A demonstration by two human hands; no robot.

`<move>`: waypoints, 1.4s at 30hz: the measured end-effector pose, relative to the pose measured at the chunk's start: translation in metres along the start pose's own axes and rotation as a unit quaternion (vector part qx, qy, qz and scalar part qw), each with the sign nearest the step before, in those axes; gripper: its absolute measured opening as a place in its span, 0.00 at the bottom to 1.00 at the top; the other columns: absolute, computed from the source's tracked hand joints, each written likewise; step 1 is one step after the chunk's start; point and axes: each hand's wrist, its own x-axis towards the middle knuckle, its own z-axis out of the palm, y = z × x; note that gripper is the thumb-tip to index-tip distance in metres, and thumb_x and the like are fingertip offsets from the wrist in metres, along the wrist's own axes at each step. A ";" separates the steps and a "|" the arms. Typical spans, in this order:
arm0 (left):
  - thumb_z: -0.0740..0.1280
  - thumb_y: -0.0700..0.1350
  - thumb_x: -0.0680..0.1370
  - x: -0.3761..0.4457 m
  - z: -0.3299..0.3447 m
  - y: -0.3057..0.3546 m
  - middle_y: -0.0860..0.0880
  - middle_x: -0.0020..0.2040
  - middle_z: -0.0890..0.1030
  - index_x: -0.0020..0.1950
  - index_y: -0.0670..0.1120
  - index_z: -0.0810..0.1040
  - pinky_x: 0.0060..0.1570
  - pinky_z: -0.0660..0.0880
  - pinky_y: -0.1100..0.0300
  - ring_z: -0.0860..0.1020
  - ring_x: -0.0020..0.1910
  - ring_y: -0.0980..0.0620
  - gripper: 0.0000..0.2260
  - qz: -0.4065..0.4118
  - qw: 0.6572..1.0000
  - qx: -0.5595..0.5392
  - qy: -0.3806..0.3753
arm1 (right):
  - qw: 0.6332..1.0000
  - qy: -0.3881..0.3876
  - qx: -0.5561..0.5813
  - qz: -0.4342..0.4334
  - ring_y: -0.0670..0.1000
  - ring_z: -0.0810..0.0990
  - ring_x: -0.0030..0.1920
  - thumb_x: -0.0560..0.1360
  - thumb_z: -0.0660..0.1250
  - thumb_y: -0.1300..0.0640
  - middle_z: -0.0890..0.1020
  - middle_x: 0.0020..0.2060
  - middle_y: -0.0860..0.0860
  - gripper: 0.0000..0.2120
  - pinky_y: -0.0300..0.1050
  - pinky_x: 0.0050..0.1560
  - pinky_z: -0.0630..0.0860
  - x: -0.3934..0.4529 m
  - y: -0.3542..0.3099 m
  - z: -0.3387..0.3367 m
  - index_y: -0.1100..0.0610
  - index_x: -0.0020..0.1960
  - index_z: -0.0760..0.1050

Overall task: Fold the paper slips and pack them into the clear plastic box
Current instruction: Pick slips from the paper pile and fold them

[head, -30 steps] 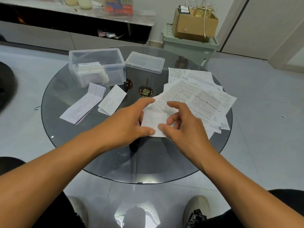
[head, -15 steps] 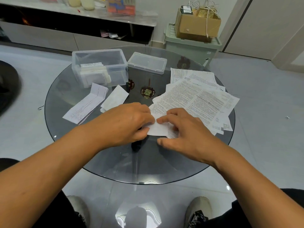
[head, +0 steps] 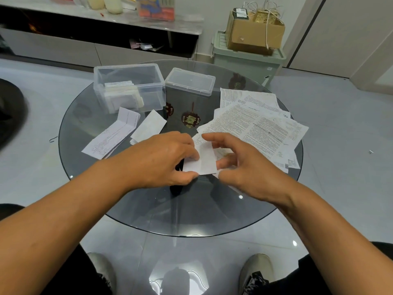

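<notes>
A small white folded paper slip [head: 203,161] is held between both hands over the front middle of the round glass table [head: 136,211]. My left hand [head: 159,160] pinches its left edge with thumb and fingers. My right hand [head: 242,167] pinches its right edge, the index finger raised above it. A pile of printed paper slips [head: 255,126] lies to the right. The clear plastic box [head: 129,86] stands open at the back left with several folded slips inside. Two folded slips [head: 110,137] [head: 148,126] lie in front of the box.
The box's clear lid [head: 190,81] rests beside it at the back middle. Beyond the table stand a green bin [head: 246,58] with a cardboard box [head: 255,30] on top and a low cabinet [head: 95,47]. My shoes [head: 255,271] show through the glass.
Both hands pressed the slip flat on the table half a second ago; now the slip is lifted slightly, folded narrower, and pinched at both edges.
</notes>
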 end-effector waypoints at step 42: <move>0.74 0.57 0.75 0.009 0.010 0.013 0.57 0.58 0.73 0.60 0.60 0.78 0.40 0.69 0.61 0.74 0.40 0.60 0.15 -0.202 0.967 -0.153 0.009 | 0.973 0.113 -0.171 0.106 0.51 0.79 0.46 0.68 0.79 0.38 0.80 0.45 0.46 0.19 0.52 0.46 0.76 0.012 -0.001 0.016 0.49 0.45 0.76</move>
